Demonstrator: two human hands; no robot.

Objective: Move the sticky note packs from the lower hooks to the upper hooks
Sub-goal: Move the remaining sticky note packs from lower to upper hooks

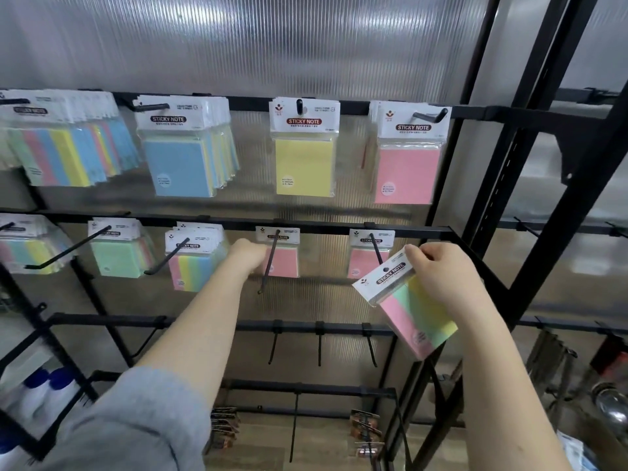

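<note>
Head-worn view, close, facing rack (339,229)

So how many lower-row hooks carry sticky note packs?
5: far-left striped packs, green packs, middle striped packs, left pink pack by the left hand, right pink pack behind the right hand. More may lie offscreen left.

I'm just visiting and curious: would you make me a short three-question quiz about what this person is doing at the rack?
1. True or false: the right hand holds a striped pack off the hooks.
2. What colour is the pack that the left hand reaches toward on the lower row? A) blue B) pink C) green
3. Fill in: the single pack on the third upper hook from the left is ____.

Key:
1. True; its grip is on the pack's white card top.
2. B, the pink pack.
3. Yellow, the yellow pack.
</note>
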